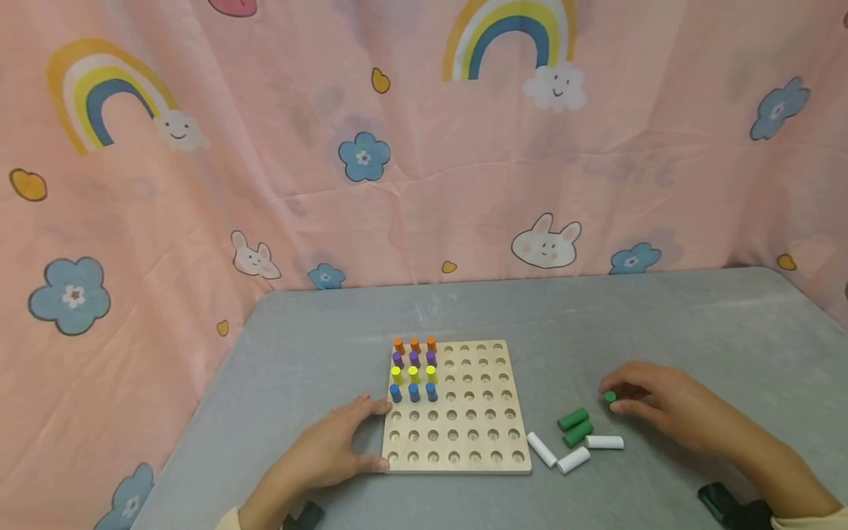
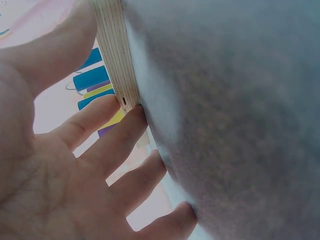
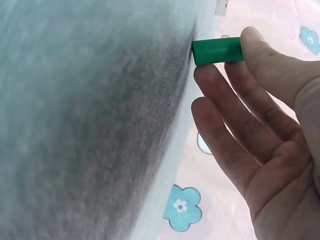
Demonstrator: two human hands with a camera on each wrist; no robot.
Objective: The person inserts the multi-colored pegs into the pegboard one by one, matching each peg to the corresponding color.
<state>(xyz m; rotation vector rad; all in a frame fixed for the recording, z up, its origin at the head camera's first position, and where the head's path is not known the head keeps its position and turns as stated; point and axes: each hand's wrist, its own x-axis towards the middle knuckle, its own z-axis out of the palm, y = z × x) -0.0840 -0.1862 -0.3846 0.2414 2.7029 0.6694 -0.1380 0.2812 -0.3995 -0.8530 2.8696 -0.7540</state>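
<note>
My left hand rests at the left side of a wooden pegboard, thumb and fingertips touching its edge. In the left wrist view those fingers are spread and fairly straight beside the board's side. Orange, purple, yellow and blue pegs stand in the board's upper left holes, three of each colour. Right of the board, my right hand pinches a green peg between thumb and fingers. The peg's lower end is right at the table surface in the right wrist view.
Two green pegs lie on the grey table between the board and my right hand. Just in front of them lie three white pegs, one near the board's right edge. A pink patterned cloth hangs behind the table.
</note>
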